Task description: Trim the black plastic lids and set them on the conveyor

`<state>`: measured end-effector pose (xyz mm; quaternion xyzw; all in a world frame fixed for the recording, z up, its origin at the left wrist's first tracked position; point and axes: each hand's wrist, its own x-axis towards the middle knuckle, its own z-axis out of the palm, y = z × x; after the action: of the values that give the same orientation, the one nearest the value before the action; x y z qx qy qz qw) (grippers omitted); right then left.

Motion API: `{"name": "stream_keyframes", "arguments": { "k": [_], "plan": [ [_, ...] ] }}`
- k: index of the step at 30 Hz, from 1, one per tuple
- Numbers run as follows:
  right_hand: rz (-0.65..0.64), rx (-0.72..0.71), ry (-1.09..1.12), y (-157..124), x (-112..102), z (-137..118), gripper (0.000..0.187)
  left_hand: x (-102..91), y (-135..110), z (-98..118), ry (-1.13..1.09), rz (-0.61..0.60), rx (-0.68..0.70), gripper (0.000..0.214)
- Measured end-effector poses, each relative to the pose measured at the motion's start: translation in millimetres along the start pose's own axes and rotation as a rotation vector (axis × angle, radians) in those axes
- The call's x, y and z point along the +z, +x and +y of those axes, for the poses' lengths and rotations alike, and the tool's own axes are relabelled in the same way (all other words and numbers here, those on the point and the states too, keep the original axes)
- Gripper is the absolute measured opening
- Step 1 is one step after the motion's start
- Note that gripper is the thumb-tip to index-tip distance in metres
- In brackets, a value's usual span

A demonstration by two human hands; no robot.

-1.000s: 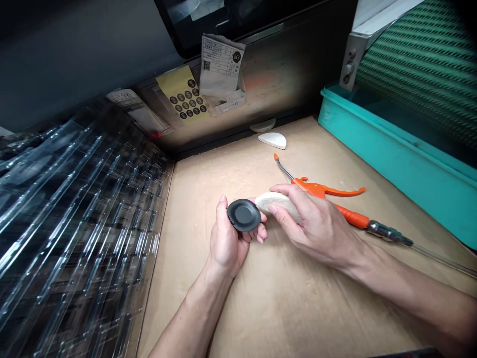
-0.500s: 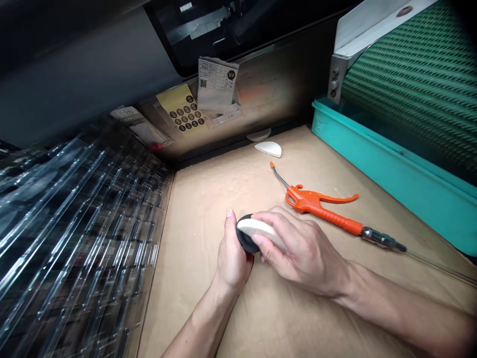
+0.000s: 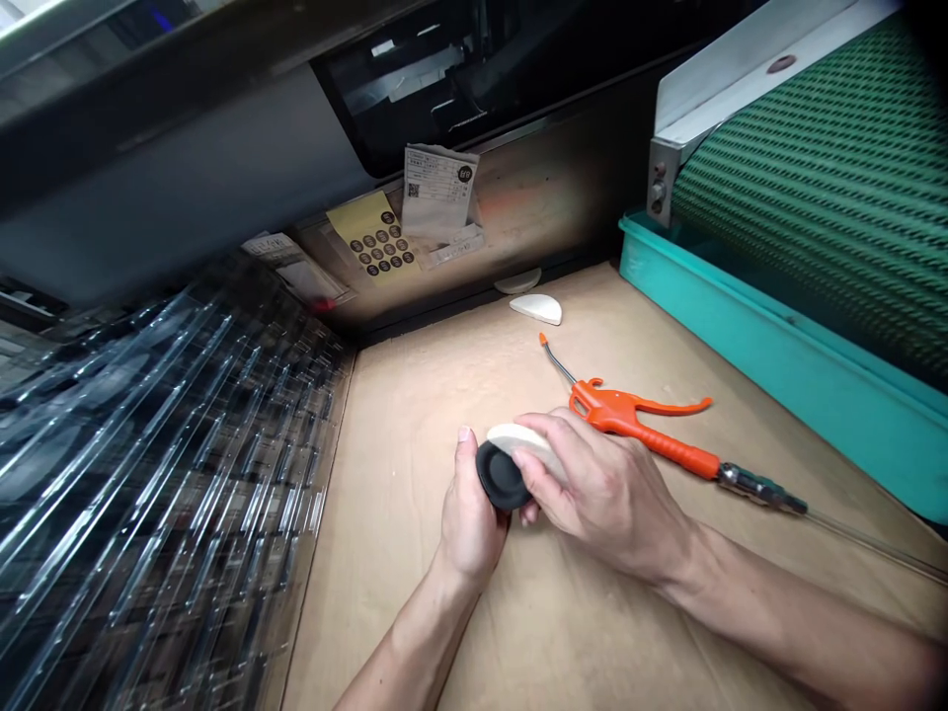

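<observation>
My left hand point(image 3: 472, 513) is closed around a round black part point(image 3: 505, 476), which looks like a shallow cup with a raised rim; its thumb stands up along the side. Between the thumb and fingers of my right hand point(image 3: 603, 479) is a white half-round pad point(image 3: 522, 437), its pale edge against the upper rim of the black part. Some fingers of both hands are hidden behind these two things. Just beyond my right hand lies an orange air blow gun point(image 3: 637, 420), its nozzle pointing away from me.
Another white half-round pad point(image 3: 538, 309) lies at the back of the brown work surface point(image 3: 415, 395). Stacked clear plastic trays point(image 3: 170, 474) fill the left. A teal bin point(image 3: 777, 346) under a green conveyor belt point(image 3: 822, 178) borders the right. Paper labels point(image 3: 440, 188) are on the back panel.
The pad has shifted up toward the black part's rim, and more of the black part's round face now shows. My hands stay close together; the view has tilted slightly.
</observation>
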<state>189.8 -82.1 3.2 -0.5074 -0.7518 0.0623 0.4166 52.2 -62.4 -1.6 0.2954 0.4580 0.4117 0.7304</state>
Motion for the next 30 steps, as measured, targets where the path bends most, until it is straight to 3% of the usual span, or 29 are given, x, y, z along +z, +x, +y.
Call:
{"name": "stream_keyframes", "arguments": {
  "k": [2,6,11,19,27,30],
  "plan": [
    [0.003,0.01,0.009,0,0,0,0.023,-0.5,0,0,0.018,-0.014,0.0,0.065],
    [-0.076,-0.079,0.131,2,-1,-1,0.022,-2.6,2,-2,-0.027,0.129,0.018,0.056],
    [0.034,0.018,-0.058,5,-8,9,0.022,-2.0,2,1,0.019,-0.051,0.035,0.066],
    [0.062,0.039,-0.039,6,-12,21,0.021,-8.6,10,10,-0.2,-0.071,0.001,0.056],
    [-0.102,-0.008,0.035,3,-10,14,0.022,-5.4,8,7,-0.192,-0.022,0.063,0.049],
    [-0.16,-0.022,0.148,2,-8,10,0.022,-2.7,6,7,-0.189,0.049,0.073,0.048]
  ]
}}
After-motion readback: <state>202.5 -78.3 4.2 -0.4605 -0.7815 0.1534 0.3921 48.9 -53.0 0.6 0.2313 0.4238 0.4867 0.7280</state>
